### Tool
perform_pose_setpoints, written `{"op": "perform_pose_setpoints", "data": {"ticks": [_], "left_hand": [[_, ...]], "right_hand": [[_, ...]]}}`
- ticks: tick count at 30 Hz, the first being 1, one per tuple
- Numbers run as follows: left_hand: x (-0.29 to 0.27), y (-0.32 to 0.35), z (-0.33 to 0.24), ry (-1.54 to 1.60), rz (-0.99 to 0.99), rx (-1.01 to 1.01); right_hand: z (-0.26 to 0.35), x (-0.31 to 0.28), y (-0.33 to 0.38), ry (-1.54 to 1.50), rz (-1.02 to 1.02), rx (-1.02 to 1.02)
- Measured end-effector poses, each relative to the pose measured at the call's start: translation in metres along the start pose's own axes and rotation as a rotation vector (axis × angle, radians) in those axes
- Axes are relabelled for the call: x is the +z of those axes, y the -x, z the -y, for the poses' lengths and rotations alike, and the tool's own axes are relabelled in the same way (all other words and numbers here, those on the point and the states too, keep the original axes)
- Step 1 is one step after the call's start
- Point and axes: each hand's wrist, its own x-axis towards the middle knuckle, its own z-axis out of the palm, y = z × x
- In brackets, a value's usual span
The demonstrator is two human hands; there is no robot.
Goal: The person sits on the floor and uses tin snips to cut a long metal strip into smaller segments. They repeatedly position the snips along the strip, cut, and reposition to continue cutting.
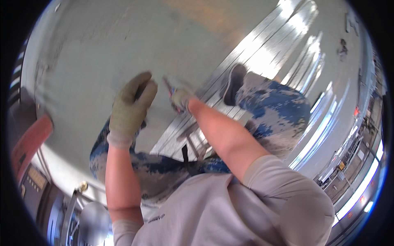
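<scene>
Gripping a small red-handled tool (171, 93), the gloved right hand (180, 99) closes around it above the long silvery metal rails (213, 92); blur hides what kind of tool it is. Just beside it, the gloved left hand (130, 107) is raised with fingers loosely together, holding nothing. Below both hands, the person's blue patterned trousers (271, 110) and dark shoe (232, 84) rest on the rails, over a pale green floor (123, 37). An orange-red object (30, 141) sits far left.

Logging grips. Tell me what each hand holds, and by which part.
Right hand grips a small tool, too blurred to name, by its lower end. Left hand looks empty, its fingers raised.
</scene>
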Motion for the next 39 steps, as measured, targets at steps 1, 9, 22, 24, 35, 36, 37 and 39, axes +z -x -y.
{"op": "perform_pose_setpoints", "data": {"ticks": [1,9,22,24,35,36,37,39], "left_hand": [[0.0,-0.003,0.002,0.039,-0.006,0.026],[-0.004,0.003,0.005,0.11,0.032,0.018],[-0.01,-0.017,0.058,-0.083,-0.012,0.15],[-0.008,-0.013,0.052,-0.06,-0.006,0.156],[-0.007,-0.023,0.083,-0.151,0.045,0.13],[-0.007,-0.022,0.086,-0.164,0.045,0.134],[-0.007,-0.022,0.088,-0.177,0.045,0.137],[-0.008,-0.018,0.089,-0.19,0.062,0.117]], "right_hand": [[-0.018,-0.01,0.005,0.008,0.018,-0.02],[-0.137,-0.075,0.009,0.71,0.133,0.225],[0.052,-0.084,0.184,-0.445,-0.143,0.019],[0.047,-0.1,0.198,-0.49,-0.164,-0.042],[0.043,-0.128,0.29,-0.766,-0.169,-0.3],[0.041,-0.13,0.296,-0.778,-0.172,-0.31],[0.038,-0.132,0.299,-0.787,-0.178,-0.321],[0.034,-0.135,0.305,-0.803,-0.187,-0.339]]}}
